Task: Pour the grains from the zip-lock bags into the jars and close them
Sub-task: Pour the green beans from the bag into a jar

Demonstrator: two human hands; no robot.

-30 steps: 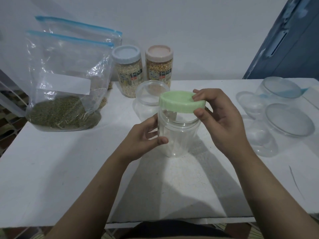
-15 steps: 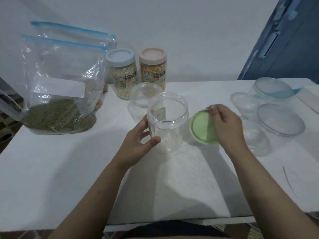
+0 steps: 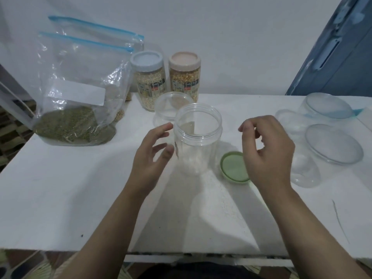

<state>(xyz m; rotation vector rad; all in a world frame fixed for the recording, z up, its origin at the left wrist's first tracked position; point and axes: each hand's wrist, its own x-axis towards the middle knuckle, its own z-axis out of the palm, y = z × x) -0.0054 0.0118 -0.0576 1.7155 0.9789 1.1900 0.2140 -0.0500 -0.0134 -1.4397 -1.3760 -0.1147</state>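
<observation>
An empty clear jar [image 3: 198,137] stands open at the middle of the white table [image 3: 60,198]. Its green lid [image 3: 233,166] lies upside down on the table just right of it. My left hand [image 3: 152,158] hovers open beside the jar's left wall, fingers apart and off it. Above the lid's right edge, my right hand [image 3: 267,156] holds nothing, fingers loosely curled. A zip-lock bag of green grains [image 3: 78,101] stands at the back left, a second bag [image 3: 112,37] behind it. Another empty jar [image 3: 171,105] stands behind the first.
Two filled, capped jars stand at the back: a blue-lidded jar [image 3: 150,81] and a pink-lidded jar [image 3: 185,75]. Clear glass bowls and lids [image 3: 330,137] crowd the right side. A blue door [image 3: 342,53] rises at the right. The table's front edge is near my body.
The green lid came off the jar and was set down on the table to its right. Both hands have since let go, the left of the jar and the right of the lid.
</observation>
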